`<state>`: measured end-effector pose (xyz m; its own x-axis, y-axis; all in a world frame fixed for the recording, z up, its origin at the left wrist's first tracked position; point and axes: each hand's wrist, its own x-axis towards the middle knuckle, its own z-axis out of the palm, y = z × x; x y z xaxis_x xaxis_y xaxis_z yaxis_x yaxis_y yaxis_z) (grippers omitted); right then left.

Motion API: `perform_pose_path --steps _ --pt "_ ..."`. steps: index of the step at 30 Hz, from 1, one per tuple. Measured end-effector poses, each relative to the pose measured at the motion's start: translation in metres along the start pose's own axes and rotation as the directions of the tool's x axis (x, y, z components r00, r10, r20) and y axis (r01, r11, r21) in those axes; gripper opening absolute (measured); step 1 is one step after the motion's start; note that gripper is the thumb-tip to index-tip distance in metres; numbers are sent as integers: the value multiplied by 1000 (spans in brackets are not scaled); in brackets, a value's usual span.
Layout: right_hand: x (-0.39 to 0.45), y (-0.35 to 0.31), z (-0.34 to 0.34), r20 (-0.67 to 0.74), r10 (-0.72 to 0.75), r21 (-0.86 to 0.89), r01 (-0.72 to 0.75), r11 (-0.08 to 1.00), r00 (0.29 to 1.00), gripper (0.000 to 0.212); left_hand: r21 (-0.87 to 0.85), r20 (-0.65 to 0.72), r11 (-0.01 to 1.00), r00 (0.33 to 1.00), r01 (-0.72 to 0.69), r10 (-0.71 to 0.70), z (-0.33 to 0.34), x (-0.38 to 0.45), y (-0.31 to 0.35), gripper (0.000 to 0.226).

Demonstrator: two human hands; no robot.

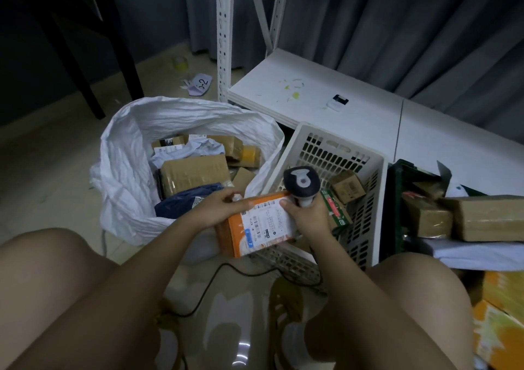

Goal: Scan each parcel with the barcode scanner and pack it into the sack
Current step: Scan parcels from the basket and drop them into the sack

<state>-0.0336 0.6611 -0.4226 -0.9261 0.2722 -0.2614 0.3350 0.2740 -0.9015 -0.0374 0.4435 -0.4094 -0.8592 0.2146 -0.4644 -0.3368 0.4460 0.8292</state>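
- Woven white sack (124, 154): stands open on the floor directly left of the white basket (377, 171); thin, crumpled walls, mouth slack. Brown taped parcels and a dark blue soft bag lie inside. Judged liable to fold shut if loaded against its rim.
- Left hand (217, 206): fingers curled over the far left edge of the orange parcel (263, 225), gripping it.
- Orange parcel: held over the basket's near left corner, label face up. Judged a flat, stiff carton, light enough for one hand; printed surface probably smooth, so the opposing short edges are the sound hold.
- Right hand (307, 218): wrapped round the handle of the barcode scanner (302, 184), thumb resting on the parcel's right edge.
- Barcode scanner: head upright above the parcel's far right corner; cable trails to the floor.
- Basket: small cartons remain inside.
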Motion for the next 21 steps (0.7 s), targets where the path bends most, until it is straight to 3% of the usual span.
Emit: perform_pose_path --steps 2,4,9,12,14,17,21 --pt "3 0 5 -59 18 -13 -19 1000 998 58 -15 -182 1000 983 -17 14 3 1 -5 68" --pt "5 -2 5 -107 29 -16 -31 999 994 61 -83 -212 997 977 8 -26 8 -2 -11 72" --pt "6 -5 4 -196 184 62 -175 983 963 74 -266 55 962 997 58 -45 21 -17 -12 106" --pt "4 -9 6 -186 226 92 -212 973 956 73 -244 67 969 998 35 -19 19 -20 -11 101" --pt "1 -15 6 -185 184 73 -173 982 965 62 -215 -28 974 998 -68 63 14 -24 -5 87" --pt "-5 -26 5 -109 45 178 -25 984 993 53 -271 -257 939 956 -212 142 -4 -26 12 69" --pt "-15 -48 -9 82 -162 124 151 981 983 45 -243 -311 935 934 -257 176 -43 -23 31 74"
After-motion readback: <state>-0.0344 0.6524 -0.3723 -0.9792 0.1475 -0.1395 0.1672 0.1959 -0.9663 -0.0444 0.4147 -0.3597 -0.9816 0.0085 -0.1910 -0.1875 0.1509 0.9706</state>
